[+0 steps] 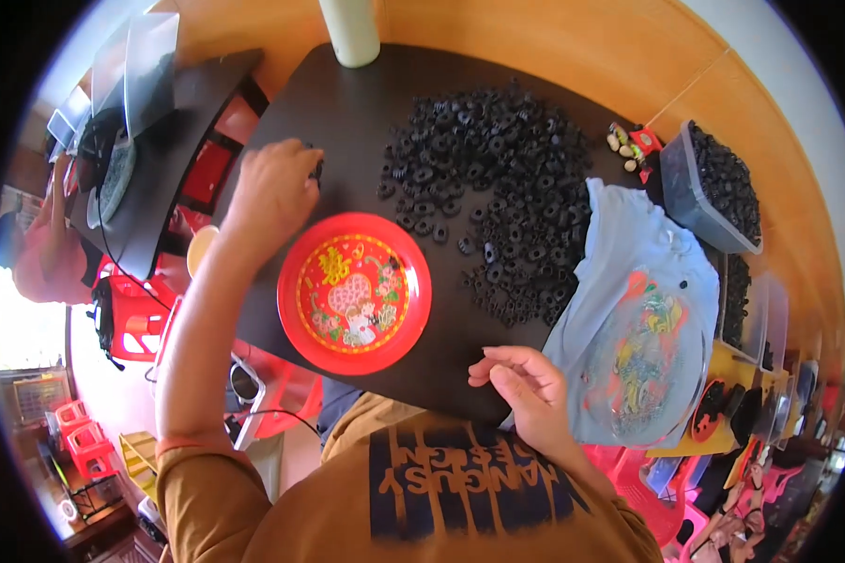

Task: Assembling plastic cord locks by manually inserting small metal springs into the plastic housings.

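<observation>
My left hand [274, 192] is over the left side of the dark table, beyond the red plate. Its fingers are bent and closed on a small black part [317, 173], only partly visible at the fingertips. The round red plate [418, 314], with a printed picture, lies below that hand; a tiny black piece sits on its inner right. My right hand [528, 387] hovers by the table's near edge, fingers loosely curled and apart from the thumb, with nothing visible in it. Beyond it spreads a big heap of small black parts [498, 141], several ring-shaped.
A light blue cloth [620, 225] with a clear oval tray [690, 361] lies at the right. Behind it are a clear bin [699, 192] of black parts and small figures [622, 141]. A pale cylinder [350, 33] stands at the far edge. Another person [47, 249] is at far left.
</observation>
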The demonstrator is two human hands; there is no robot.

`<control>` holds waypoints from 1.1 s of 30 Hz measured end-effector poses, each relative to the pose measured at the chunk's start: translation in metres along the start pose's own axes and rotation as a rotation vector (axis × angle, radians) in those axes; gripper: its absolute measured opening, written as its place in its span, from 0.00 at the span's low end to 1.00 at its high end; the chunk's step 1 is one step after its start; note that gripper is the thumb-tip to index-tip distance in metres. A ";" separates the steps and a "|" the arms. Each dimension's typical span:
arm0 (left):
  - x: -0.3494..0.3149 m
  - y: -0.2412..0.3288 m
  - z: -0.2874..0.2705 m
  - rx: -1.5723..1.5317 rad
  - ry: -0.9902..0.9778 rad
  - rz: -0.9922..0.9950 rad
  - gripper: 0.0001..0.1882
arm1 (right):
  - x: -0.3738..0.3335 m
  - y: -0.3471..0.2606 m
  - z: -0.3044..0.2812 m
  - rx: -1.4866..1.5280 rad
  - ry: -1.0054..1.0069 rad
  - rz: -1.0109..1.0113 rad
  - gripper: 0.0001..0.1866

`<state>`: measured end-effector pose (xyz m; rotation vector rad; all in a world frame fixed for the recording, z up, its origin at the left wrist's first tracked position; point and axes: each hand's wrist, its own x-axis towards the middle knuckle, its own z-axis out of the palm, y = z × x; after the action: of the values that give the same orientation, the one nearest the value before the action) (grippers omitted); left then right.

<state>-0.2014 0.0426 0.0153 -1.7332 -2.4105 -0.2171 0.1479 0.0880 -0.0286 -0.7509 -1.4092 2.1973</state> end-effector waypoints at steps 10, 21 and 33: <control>-0.046 0.058 -0.011 -0.307 0.095 0.099 0.08 | -0.001 -0.002 -0.001 0.002 -0.012 0.050 0.12; -0.053 0.089 0.016 -0.360 -0.126 0.101 0.07 | 0.000 0.001 0.000 -0.024 -0.010 0.021 0.11; -0.150 0.082 -0.021 -0.417 0.049 -0.170 0.17 | -0.001 0.003 -0.001 -0.015 -0.020 0.024 0.11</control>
<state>-0.0758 -0.0743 0.0046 -1.6378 -2.6151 -0.8272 0.1489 0.0872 -0.0318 -0.7568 -1.4345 2.2213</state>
